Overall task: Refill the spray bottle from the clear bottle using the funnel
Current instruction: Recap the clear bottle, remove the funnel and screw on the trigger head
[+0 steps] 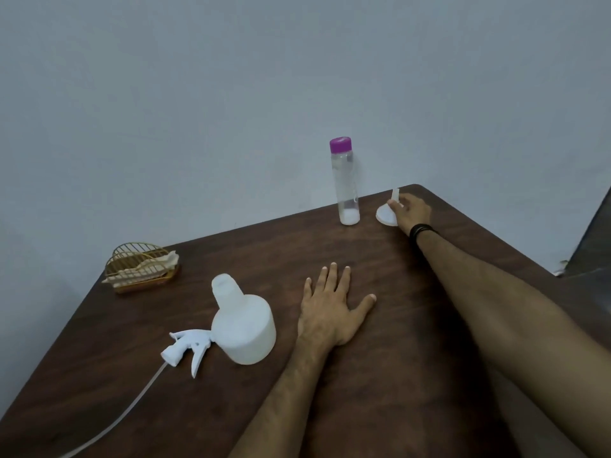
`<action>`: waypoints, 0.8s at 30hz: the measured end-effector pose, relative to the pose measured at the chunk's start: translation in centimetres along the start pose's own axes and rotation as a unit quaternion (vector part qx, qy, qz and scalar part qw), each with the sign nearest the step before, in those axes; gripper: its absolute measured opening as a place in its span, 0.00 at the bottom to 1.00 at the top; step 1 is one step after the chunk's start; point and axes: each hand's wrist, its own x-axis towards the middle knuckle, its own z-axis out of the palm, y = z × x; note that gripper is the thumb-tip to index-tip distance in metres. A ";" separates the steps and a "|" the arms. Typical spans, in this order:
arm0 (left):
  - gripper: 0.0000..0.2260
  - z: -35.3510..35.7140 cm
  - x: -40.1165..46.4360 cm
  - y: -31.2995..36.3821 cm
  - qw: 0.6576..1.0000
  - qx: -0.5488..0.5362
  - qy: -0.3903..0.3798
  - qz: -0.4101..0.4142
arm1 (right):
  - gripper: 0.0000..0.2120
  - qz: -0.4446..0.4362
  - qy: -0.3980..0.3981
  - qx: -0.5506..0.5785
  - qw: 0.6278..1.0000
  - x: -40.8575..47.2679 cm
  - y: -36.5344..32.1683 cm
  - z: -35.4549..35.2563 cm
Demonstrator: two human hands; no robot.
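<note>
The funnel (387,215) is being taken at the far right corner of the desk (380,342), mouth down and spout up, and the right hand (411,211) is curled over it with the fingertips (392,203) pinched on the narrow spout. A thin white plastic piece like this is judged to be very light and fairly stiff, smooth enough to slip, so the spout is a fair place to be held; the wide cone is left free below the grip, lying just to the left of and under the fingers. The left hand (332,309) is laid flat on the desk, fingers straight and spread, nothing held.

The spray bottle (243,328) is seen standing near the left hand, just beside it but apart, its neck open and the cap off. It is translucent white plastic, probably soft-walled and light if empty, so it is best steadied low around the body when the funnel is seated. The trigger head (185,347) is lying on the desk touching the bottle's base, its dip tube (125,414) trailing toward the near edge.

The clear bottle (345,183) is upright near the wall, just left of the funnel, purple cap on, only a little liquid visible at the bottom. Hard and slick it looks; a hold around the middle is advised

A wire holder (142,267) is seen at the far left
</note>
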 end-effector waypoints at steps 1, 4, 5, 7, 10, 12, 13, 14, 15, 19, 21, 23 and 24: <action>0.38 0.1 0.0 0.0 1.000 -0.002 0.001 0.000 | 0.18 0.003 0.001 0.005 1.000 0.7 -0.1 0.5; 0.38 0.3 0.1 0.0 1.000 -0.004 0.003 0.001 | 0.21 0.011 0.015 -0.007 1.000 2.3 0.2 1.9; 0.38 0.3 0.1 0.0 1.000 -0.004 0.003 0.001 | 0.21 0.013 0.022 -0.015 1.000 2.6 0.2 2.1; 0.38 0.4 0.1 0.0 1.000 -0.007 0.003 0.001 | 0.22 0.014 0.037 -0.018 0.999 2.8 0.3 2.3; 0.38 0.3 -0.1 0.0 1.000 -0.012 0.006 0.005 | 0.25 0.030 0.074 0.019 0.997 2.4 0.2 1.9; 0.38 0.2 -0.1 0.0 1.000 -0.014 0.004 0.003 | 0.24 0.031 0.088 0.038 0.995 1.5 0.0 1.5; 0.38 0.1 -0.2 0.0 1.000 -0.016 0.002 0.002 | 0.23 0.027 0.085 0.042 0.995 0.8 -0.1 1.3; 0.38 0.0 -0.2 0.0 1.000 -0.016 0.001 0.002 | 0.21 0.020 0.075 0.040 0.996 -0.1 -0.2 1.0; 0.38 0.0 -0.3 0.1 1.000 -0.016 -0.002 0.002 | 0.19 0.013 0.062 0.031 0.998 -1.2 -0.3 0.7; 0.38 -0.6 -0.8 0.2 1.000 -0.013 -0.012 0.001 | 0.12 -0.030 0.003 -0.013 0.999 -6.4 -0.8 0.2; 0.37 -0.8 -1.3 0.0 1.000 -0.008 -0.014 0.002 | 0.12 -0.046 -0.027 -0.029 0.998 -9.4 -1.5 0.1; 0.36 -0.9 -2.3 -0.2 1.000 -0.006 -0.017 0.013 | 0.11 -0.057 -0.049 -0.036 0.997 -12.3 -2.0 0.0; 0.35 -1.0 -3.1 -0.4 0.999 -0.007 -0.021 0.023 | 0.11 -0.061 -0.058 -0.034 0.996 -13.7 -2.3 0.0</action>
